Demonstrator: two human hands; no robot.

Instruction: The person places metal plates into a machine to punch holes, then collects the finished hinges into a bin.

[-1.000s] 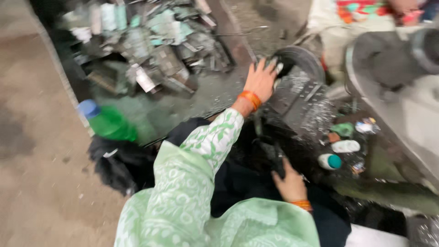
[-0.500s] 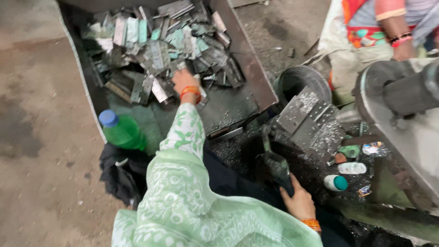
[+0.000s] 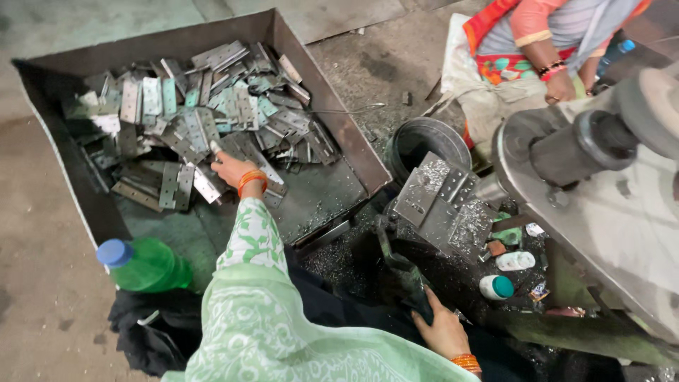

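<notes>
Left hand grips plate; right hand holds lever.

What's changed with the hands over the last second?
The left hand swung away from the metal block by the machine, over to the tray on the left, and now reaches into the pile of metal hinge plates; whether it has gripped one is unclear. The right hand stayed put, holding the dark lever. The green bottle hasn't moved.
</notes>
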